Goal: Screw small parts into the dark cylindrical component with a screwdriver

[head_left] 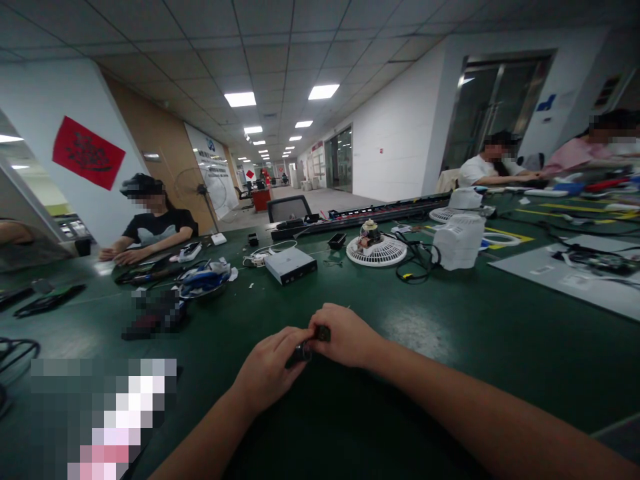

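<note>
Over the green tabletop (350, 413), my two hands meet near the middle of the view. My left hand (267, 367) is closed around a small black cylindrical part (301, 353), whose rounded end points toward the other hand. Curled fingers of my right hand (347, 337) pinch a small dark piece with a brownish end (324, 333). Fingertips of both hands touch or nearly touch. The fingers cover much of both pieces, so their exact kind and whether they are joined cannot be made out.
Beyond my hands lie an optical disc drive (291, 267), a round white fan grille with a motor (376, 247), a white housing (457, 241) and black cables (415, 260). A grey board (575, 273) lies right. Other people sit at the table's far left and right.
</note>
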The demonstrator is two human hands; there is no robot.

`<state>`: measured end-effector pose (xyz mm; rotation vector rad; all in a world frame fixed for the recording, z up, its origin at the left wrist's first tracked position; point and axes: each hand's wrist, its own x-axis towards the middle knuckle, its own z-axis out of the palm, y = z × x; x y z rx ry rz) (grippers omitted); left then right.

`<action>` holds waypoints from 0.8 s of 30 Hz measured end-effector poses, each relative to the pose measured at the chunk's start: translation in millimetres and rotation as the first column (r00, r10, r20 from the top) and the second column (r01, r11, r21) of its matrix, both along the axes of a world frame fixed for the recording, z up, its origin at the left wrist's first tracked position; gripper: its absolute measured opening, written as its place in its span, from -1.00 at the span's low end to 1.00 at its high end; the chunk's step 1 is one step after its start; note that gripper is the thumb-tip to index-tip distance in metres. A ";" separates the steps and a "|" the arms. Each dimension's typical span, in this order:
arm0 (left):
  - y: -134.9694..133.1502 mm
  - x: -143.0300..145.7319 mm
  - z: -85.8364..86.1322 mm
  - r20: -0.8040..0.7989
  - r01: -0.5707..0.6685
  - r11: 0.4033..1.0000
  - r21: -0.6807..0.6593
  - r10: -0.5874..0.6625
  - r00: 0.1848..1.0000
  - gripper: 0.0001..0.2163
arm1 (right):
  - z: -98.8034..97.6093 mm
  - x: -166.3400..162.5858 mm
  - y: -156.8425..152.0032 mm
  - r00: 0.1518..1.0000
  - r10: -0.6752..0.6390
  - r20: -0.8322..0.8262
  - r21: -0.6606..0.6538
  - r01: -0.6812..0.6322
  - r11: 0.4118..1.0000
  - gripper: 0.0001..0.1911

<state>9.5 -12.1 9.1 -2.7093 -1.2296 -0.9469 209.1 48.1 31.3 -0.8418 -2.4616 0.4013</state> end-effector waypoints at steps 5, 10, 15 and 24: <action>0.0 -0.5 -1.8 0.019 -0.008 1.000 0.008 0.008 1.000 -0.58 | 1.1 0.0 -3.4 0.997 -0.043 -0.057 0.002 0.043 0.999 -0.87; 3.4 0.6 -1.6 0.093 -0.109 0.994 0.009 0.108 0.990 -0.53 | 2.4 2.4 -3.0 0.980 0.059 -0.189 0.067 -0.047 0.997 -0.82; 8.5 -1.1 -5.8 0.148 -0.237 0.971 -0.002 0.235 0.961 -0.53 | 2.1 10.3 7.5 0.940 0.056 -0.336 0.055 -0.040 0.998 -0.76; 12.6 -5.3 -6.3 0.226 -0.323 0.937 -0.133 0.346 0.911 -0.55 | 2.7 11.3 8.8 0.833 0.136 -0.536 -0.089 -0.216 0.972 -0.84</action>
